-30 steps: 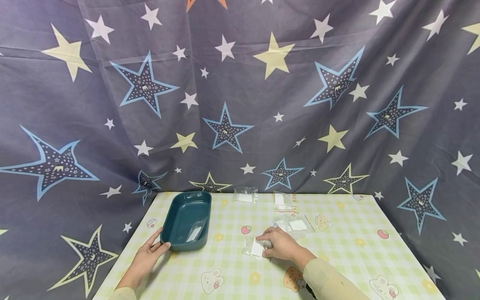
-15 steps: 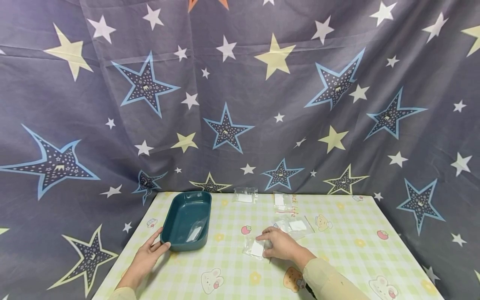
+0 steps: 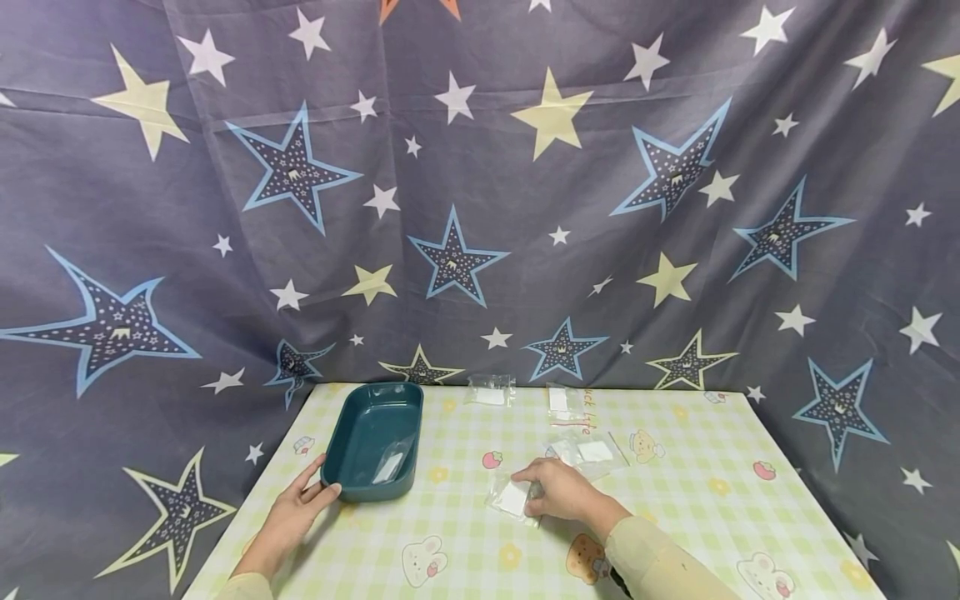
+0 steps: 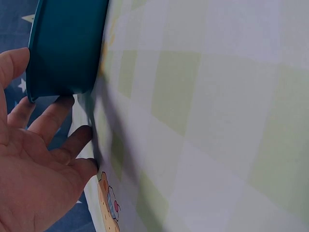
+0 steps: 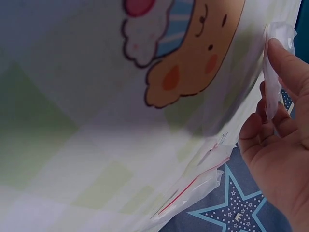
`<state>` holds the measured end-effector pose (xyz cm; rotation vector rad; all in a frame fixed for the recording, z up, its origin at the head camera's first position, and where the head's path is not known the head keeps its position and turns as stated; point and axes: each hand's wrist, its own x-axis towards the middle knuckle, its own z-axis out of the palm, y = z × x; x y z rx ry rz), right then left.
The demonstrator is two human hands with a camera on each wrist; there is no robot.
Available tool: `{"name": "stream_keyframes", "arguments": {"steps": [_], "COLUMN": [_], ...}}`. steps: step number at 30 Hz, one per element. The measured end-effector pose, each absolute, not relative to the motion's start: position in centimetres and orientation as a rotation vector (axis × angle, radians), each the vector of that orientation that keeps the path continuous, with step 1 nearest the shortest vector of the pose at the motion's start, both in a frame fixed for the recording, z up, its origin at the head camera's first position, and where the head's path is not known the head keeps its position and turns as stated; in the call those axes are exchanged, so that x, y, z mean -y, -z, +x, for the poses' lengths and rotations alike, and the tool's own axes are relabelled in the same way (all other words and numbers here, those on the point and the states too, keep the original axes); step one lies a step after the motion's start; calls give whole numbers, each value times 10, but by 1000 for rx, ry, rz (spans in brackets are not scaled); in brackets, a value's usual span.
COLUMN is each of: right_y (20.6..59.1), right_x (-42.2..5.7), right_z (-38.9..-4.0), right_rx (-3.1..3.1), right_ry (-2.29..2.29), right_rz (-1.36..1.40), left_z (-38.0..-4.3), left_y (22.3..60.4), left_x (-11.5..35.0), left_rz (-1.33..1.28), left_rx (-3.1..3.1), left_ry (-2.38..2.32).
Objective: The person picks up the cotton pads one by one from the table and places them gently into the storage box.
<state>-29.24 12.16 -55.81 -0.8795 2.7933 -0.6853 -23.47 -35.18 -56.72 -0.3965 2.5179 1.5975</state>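
A dark teal rectangular dish (image 3: 375, 408) stands at the left of the table, with one small clear bag (image 3: 392, 462) lying inside. My left hand (image 3: 296, 508) holds the dish's near left corner, thumb on the near wall and fingers along the left side. In the left wrist view the thumb and fingertips (image 4: 63, 101) meet the teal wall. My right hand (image 3: 566, 492) pinches a small clear zip bag (image 3: 513, 497) with a white panel, close over the tabletop. The right wrist view shows this bag (image 5: 273, 72) between thumb and fingers.
More clear bags lie on the table: overlapping ones (image 3: 596, 452) just beyond my right hand, one (image 3: 558, 400) at the back, another (image 3: 491, 392) at the back edge. The checked tablecloth (image 3: 465, 533) has cartoon prints. A starry curtain (image 3: 480, 183) hangs behind.
The bag in my right hand has turned slightly, its near edge shifting. Both hands and the dish keep almost the same places.
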Motion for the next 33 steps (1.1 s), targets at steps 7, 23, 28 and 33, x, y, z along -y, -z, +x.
{"name": "stream_keyframes", "arguments": {"steps": [7, 23, 28, 33], "right_y": [556, 552, 549, 549], "right_x": [-122, -122, -125, -129], "right_z": [-293, -288, -286, -287], "right_rx": [-2792, -2716, -2692, -2672], "right_ry": [729, 989, 1083, 1178], "right_rz": [-903, -867, -825, -810], "left_z": [-234, -236, -236, -235], "left_y": [567, 567, 567, 566], "left_x": [351, 352, 352, 351], "left_rz": [-400, -390, -394, -392], "left_rx": [-2529, -2531, -2530, -2523], "left_ry": [-1580, -1589, -1586, -1598]}}
